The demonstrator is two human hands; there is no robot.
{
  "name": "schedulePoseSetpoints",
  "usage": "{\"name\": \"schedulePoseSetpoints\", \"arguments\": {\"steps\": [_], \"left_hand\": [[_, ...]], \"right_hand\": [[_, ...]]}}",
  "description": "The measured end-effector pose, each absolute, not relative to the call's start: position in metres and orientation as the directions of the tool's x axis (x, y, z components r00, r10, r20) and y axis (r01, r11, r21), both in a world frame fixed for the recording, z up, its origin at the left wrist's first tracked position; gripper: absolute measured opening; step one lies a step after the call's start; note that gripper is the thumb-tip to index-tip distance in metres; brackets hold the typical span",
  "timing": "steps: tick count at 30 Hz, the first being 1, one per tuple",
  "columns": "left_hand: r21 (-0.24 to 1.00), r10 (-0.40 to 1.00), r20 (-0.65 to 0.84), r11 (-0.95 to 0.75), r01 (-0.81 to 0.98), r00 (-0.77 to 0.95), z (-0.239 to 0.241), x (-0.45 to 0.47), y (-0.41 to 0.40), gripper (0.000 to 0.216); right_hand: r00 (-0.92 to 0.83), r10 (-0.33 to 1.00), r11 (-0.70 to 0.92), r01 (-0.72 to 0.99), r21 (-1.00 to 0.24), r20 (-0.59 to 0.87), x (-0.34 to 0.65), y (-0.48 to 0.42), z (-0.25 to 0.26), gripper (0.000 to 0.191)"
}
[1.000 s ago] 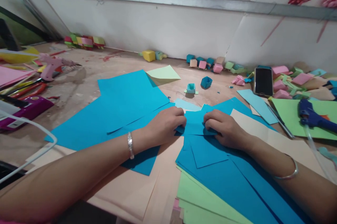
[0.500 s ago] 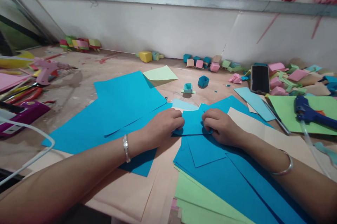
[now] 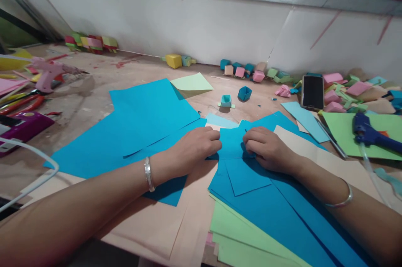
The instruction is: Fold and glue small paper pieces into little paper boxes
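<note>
Between my two hands is a small piece of blue paper (image 3: 232, 143), its lower edge running straight between them. My left hand (image 3: 202, 146) is closed at its left edge, fingers curled onto it. On the opposite edge, my right hand (image 3: 266, 147) pinches the same piece, with the fingertips partly hidden. Just below lies a blue square (image 3: 248, 178), resting on larger blue sheets (image 3: 276, 216). More big blue sheets (image 3: 150, 116) spread to the left, beneath my left forearm.
Two small folded paper boxes, one light blue (image 3: 226, 100) and one dark blue (image 3: 244, 93), stand beyond my hands. A phone (image 3: 312, 92) and a blue glue gun (image 3: 366, 129) lie right. Left are a pink glue gun (image 3: 44, 74) and a white cable (image 3: 37, 143).
The camera view has shifted slightly. Both hands keep their hold on the small blue paper, whose lower edge now looks flatter against the sheets below.
</note>
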State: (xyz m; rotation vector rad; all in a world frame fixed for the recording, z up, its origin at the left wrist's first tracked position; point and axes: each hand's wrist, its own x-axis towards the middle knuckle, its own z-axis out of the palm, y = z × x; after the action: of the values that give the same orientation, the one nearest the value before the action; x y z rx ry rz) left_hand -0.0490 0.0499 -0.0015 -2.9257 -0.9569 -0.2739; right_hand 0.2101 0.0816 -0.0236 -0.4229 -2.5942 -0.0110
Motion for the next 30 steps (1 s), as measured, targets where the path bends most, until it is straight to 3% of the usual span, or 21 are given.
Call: {"name": "schedulePoseSetpoints", "arguments": {"steps": [8, 30], "left_hand": [[0.010, 0.590, 0.166, -0.802, 0.597, 0.790, 0.003, -0.047, 0.046, 0.009], [0.076, 0.608, 0.108, -0.794, 0.604, 0.786, 0.012, -0.053, 0.048, 0.024]], "right_hand": [[-0.835, 0.315, 0.949, 0.290, -0.126, 0.451, 0.211, 0.082, -0.025, 0.025], [-0.838, 0.345, 0.938, 0.327, -0.115, 0.423, 0.213, 0.080, -0.025, 0.028]]}}
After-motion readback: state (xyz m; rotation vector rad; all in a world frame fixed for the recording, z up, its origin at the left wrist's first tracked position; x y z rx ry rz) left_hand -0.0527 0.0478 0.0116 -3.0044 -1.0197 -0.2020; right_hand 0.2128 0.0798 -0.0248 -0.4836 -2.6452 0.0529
